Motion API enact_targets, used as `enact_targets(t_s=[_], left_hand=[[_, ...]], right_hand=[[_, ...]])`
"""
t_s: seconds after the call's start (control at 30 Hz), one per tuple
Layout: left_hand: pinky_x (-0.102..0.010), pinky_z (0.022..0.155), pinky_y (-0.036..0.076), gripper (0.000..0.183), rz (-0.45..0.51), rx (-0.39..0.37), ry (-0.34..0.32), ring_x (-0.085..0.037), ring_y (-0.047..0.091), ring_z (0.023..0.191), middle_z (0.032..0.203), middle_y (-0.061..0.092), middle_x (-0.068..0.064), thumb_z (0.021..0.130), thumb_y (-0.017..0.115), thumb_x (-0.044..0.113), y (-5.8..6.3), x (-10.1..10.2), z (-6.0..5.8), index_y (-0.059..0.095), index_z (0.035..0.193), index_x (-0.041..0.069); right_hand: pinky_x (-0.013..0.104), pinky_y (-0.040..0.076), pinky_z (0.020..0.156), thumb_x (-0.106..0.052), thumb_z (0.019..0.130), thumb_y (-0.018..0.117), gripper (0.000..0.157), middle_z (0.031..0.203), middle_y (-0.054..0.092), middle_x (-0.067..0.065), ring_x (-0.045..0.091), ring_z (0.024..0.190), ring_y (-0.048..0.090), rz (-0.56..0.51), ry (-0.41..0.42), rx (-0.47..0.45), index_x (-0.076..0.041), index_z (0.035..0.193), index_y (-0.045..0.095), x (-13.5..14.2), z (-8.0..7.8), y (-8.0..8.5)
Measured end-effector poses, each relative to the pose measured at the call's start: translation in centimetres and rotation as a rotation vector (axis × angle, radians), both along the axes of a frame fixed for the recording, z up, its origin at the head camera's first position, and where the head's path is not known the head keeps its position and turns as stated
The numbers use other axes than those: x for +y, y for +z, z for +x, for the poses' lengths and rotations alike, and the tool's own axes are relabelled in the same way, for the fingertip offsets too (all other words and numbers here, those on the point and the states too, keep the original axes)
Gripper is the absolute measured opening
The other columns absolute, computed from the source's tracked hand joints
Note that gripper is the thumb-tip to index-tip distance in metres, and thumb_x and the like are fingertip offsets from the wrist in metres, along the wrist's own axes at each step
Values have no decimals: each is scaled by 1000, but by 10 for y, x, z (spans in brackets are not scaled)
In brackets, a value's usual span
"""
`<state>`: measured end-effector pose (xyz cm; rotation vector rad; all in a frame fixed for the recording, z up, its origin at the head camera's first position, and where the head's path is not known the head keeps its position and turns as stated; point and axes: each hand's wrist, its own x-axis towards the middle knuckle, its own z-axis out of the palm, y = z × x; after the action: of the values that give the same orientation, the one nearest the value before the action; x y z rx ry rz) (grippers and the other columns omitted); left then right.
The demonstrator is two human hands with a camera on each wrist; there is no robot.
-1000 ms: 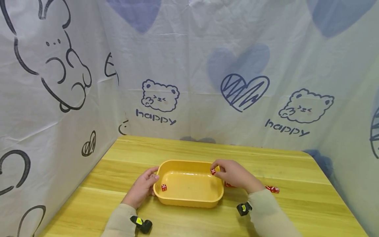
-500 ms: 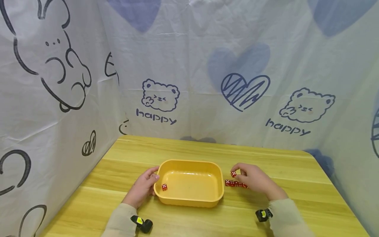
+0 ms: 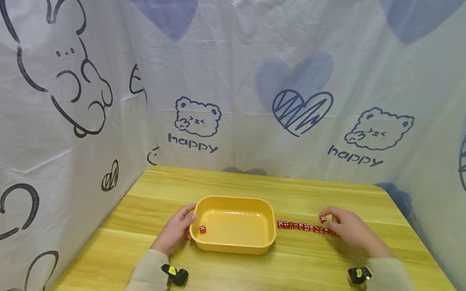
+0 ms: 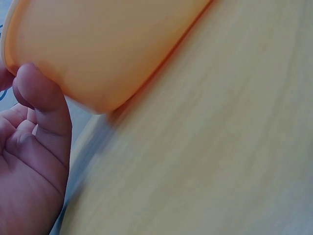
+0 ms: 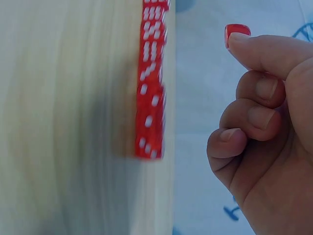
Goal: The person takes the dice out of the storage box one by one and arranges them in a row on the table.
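Note:
My left hand (image 3: 176,228) grips the left rim of a yellow plastic tub (image 3: 234,249), thumb at the rim, as the left wrist view also shows. Inside the tub, near its left end, lies one red die (image 3: 202,229) with white pips. My right hand (image 3: 349,227) pinches another red die (image 3: 322,219) between thumb and forefinger, above the table. Below it, a row of red dice (image 3: 300,226) stretches from beside the tub's right end to under the hand. In the right wrist view the held die (image 5: 237,35) is at the fingertips, apart from the row (image 5: 150,98).
Everything stands on a yellow wood-grain table (image 3: 225,273). Printed white cloth (image 3: 240,101) hangs behind the table and along its sides. Each wrist wears a small black camera (image 3: 174,275).
From over the tub's right end, my right hand has moved right along the row with the die still pinched, uncovering more of the row. The left hand and tub stay in place.

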<state>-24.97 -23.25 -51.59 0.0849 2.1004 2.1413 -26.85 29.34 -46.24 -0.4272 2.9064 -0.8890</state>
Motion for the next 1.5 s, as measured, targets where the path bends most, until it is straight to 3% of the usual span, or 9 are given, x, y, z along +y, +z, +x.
enact_targets(t_s=[0.3,0.6,0.93,1.5], left_hand=[[-23,55,49,48,16,-3,-10,-16,54,64,101,54,-14,107,49,14,1,4,0,38,153,6],[-23,55,48,48,13,-3,-5,-16,53,64,101,54,-14,107,49,15,2,4,-1,38,153,7],[-23,55,48,50,11,5,-22,-15,53,64,100,53,-14,107,50,15,2,4,0,36,154,4],[-24,55,49,48,4,-9,-4,-18,54,65,102,53,-15,107,49,15,2,2,0,38,153,7]], right_hand=[[32,38,53,-25,101,62,29,70,49,3,18,57,43,-6,-69,-69,-11,126,64,38,10,-12],[32,35,55,-23,101,63,31,71,48,4,19,60,43,5,-99,-89,-5,127,63,65,14,-19],[31,35,58,-21,99,65,28,71,47,3,18,61,42,6,-99,-106,-5,122,64,76,14,-27],[36,37,64,-14,96,66,21,75,50,4,21,68,45,41,-68,-127,-6,116,66,70,3,-32]])
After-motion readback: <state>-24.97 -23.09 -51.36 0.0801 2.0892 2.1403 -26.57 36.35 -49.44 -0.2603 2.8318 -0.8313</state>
